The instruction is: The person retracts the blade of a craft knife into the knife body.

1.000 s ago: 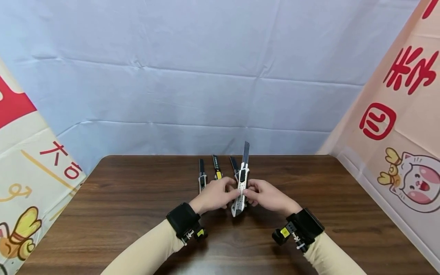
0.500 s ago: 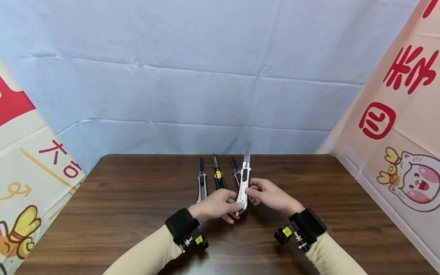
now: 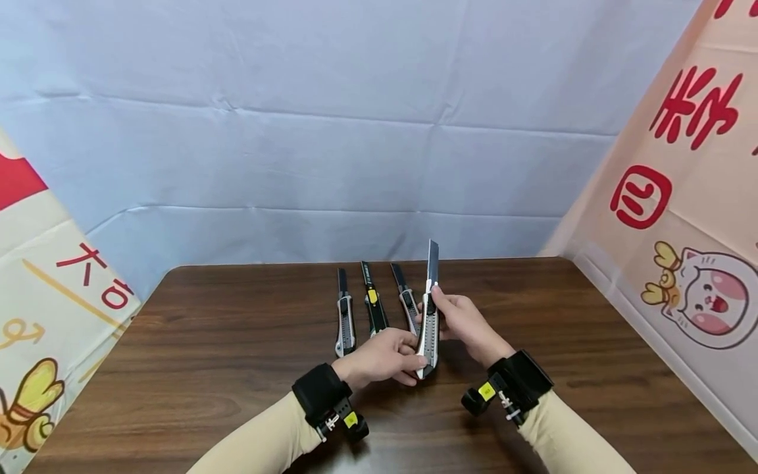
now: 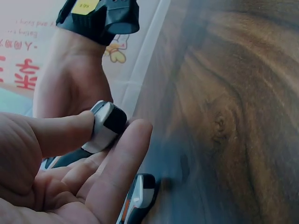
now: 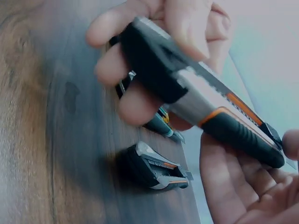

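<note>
Silver-and-black utility knife [image 3: 429, 322], blade out, is pinched above the dark wooden bench [image 3: 207, 355] by right hand [image 3: 458, 316] and left hand [image 3: 381, 355]. Left wrist view: fingers [image 4: 70, 128] clasp its rigid butt. Right wrist view: the body looks stiff, light; best held by the handle.

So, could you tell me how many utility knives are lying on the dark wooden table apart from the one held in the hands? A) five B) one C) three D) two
C: the head view shows three utility knives lying side by side on the dark wooden table, at and, left of the silver utility knife held in both hands.
</note>
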A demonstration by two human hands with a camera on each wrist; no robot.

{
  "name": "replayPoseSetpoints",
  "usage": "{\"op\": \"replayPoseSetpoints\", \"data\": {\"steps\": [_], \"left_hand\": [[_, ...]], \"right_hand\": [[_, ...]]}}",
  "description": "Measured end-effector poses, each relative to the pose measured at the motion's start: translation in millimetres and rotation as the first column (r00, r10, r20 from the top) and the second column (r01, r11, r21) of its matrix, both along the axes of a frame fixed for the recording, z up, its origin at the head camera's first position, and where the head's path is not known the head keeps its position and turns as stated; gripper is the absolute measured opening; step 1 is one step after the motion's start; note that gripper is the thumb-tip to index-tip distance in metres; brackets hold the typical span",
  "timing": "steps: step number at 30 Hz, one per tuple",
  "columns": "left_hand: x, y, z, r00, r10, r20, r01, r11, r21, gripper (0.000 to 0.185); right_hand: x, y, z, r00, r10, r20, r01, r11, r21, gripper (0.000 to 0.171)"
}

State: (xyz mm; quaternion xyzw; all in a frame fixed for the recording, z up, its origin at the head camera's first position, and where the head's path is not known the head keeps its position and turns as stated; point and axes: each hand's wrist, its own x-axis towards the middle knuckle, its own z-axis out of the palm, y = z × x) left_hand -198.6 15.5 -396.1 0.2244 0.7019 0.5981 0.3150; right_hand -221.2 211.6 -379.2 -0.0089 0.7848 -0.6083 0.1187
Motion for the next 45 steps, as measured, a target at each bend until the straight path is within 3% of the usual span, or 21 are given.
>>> {"op": "replayPoseSetpoints", "data": {"steps": [12, 18, 30, 45], "left_hand": [[2.0, 14.6, -0.4, 0.999, 0.042, 0.007, -0.042, 0.998, 0.039, 0.027], [1.4, 18.1, -0.9, 0.997, 0.073, 0.021, -0.074, 0.997, 0.032, 0.022], [-0.3, 20.1, -5.1, 0.998, 0.041, 0.044, -0.041, 0.999, -0.007, 0.019], [0.0, 25.7, -9.1, 0.996, 0.077, 0.040, -0.076, 0.997, -0.013, 0.018]], "right_hand": [[-0.9, -2.1, 2.7, 0.998, -0.055, 0.030, 0.057, 0.996, -0.073, 0.057], [-2.9, 0.2, -0.5, 0.999, -0.036, 0.012, 0.036, 0.997, -0.062, 0.057], [-2.2, 2.0, -4.1, 1.000, -0.016, -0.025, 0.016, 1.000, -0.023, 0.052], [-2.2, 5.0, -4.5, 0.999, -0.008, -0.035, 0.009, 1.000, 0.028, 0.047]]}}
